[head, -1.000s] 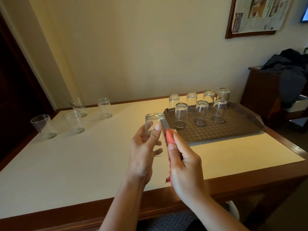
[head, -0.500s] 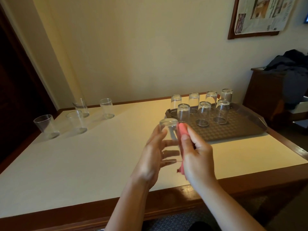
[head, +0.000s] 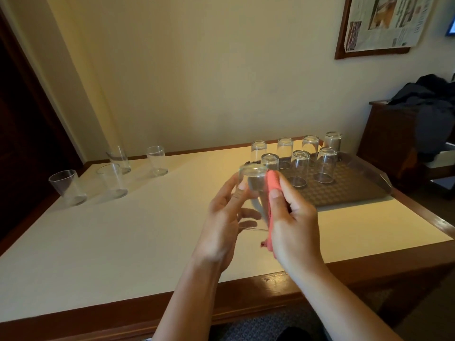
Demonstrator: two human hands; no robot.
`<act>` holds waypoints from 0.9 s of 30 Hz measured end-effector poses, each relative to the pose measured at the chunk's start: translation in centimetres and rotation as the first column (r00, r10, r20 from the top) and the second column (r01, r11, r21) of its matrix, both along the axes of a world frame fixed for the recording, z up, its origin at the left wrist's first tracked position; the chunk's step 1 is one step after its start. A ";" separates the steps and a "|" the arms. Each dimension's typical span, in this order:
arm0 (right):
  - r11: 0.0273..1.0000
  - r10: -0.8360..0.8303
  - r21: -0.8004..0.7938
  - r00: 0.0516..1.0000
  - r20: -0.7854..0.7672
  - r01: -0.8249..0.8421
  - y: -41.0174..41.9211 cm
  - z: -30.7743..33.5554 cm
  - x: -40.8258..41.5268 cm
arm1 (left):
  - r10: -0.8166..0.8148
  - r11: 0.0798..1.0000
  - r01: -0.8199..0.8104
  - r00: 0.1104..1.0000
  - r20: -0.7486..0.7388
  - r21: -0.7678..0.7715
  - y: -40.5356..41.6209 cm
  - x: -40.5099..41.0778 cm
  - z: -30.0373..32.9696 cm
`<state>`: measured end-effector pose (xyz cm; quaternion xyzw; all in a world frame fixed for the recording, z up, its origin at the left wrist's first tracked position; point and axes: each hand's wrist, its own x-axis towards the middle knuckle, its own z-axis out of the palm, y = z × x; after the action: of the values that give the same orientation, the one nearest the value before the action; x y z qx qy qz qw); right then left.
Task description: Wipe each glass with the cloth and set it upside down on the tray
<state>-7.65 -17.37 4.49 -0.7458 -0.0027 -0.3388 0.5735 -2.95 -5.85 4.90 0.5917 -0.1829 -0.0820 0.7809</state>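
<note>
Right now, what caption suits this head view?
Left hand holds a glass while right hand wipes it with a pink cloth.

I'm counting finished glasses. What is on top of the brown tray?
Seven clear glasses stand upside down on the tray, four in the back row and three in front. The held glass and cloth cover the tray's near-left corner.

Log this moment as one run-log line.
left hand: holds clear glass | right hand: presses pink cloth on it | brown tray: seven upturned
</note>
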 end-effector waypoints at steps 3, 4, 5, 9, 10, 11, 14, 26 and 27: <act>0.996 0.031 -0.090 0.998 0.052 -0.026 1.6 -1.3 -1.3 | 0.174 0.985 -0.175 0.984 0.039 0.013 -0.1 0.2 -0.3; 0.995 0.026 -0.100 0.998 0.050 -0.021 1.6 -1.4 -1.4 | 0.172 0.984 -0.173 0.985 0.033 0.033 0.0 0.2 -0.6; 0.997 0.011 -0.082 0.999 0.035 -0.008 1.4 -1.2 -1.2 | 0.121 0.992 -0.121 0.993 0.008 0.048 0.1 0.2 -0.9; 0.999 -0.036 -0.001 0.999 -0.023 0.036 -0.3 -0.2 0.3 | -0.037 0.994 0.040 0.999 -0.029 0.106 0.5 0.0 -1.1; 1.000 -0.025 0.010 1.000 -0.016 0.025 -0.2 -0.2 0.2 | -0.003 0.997 0.005 1.000 -0.017 0.080 0.4 0.0 -1.0; 1.000 -0.010 0.004 1.000 0.003 0.010 0.2 -0.5 -0.1 | 0.048 0.997 -0.047 0.999 -0.008 0.058 0.3 0.1 -1.0; 0.996 0.009 -0.094 0.999 0.049 -0.005 1.7 -2.2 -1.2 | 0.189 0.978 -0.190 0.982 0.016 0.082 0.1 0.3 -1.2; 0.995 -0.009 -0.100 0.997 0.076 0.016 1.7 -3.0 -0.7 | 0.070 0.984 -0.072 0.997 0.019 0.165 0.5 0.9 -1.2; 0.996 -0.025 -0.087 0.998 0.060 0.031 1.4 -2.9 -0.5 | 0.006 0.985 -0.001 1.000 -0.026 0.172 0.6 0.9 -1.4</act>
<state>-8.13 -15.95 1.63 -0.7599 -0.0240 -0.3683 0.5351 -2.03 -5.22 3.51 0.6562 -0.1636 -0.1039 0.7293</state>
